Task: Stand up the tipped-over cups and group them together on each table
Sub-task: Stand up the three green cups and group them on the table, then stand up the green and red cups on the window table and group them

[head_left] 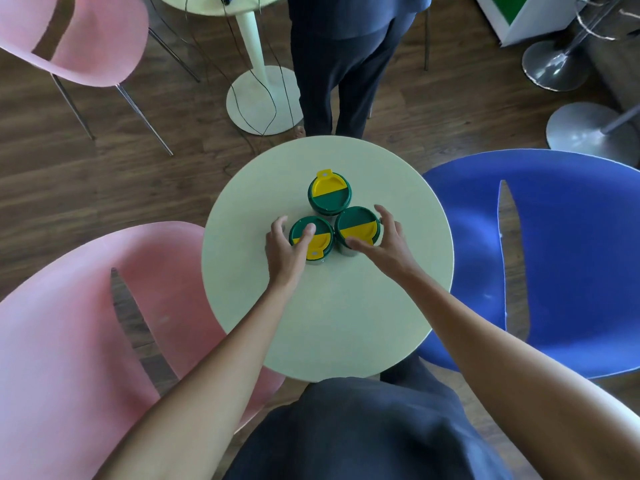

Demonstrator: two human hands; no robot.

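On round table (346,323), three upright lidded cups (329,195) touching, hands (287,247) loosely cupped around two.

Three upright cups with green-and-yellow plastic lids stand clustered on one round pale-green worktop (346,323): a far cup (329,197), a near-left cup (311,239) and a near-right cup (357,228). Two bare hands reach in, the left hand (285,249) and the right hand (384,242). Three moulded plastic chairs surround the worktop: two pink, one near chair (86,341) and one far chair (69,36), and one blue chair (561,258). A second round pale table (252,46) on a pedestal stands beyond. Two grey metal stool bases (585,128) show at upper right. One other person's legs in dark trousers (339,71) stand behind the worktop.
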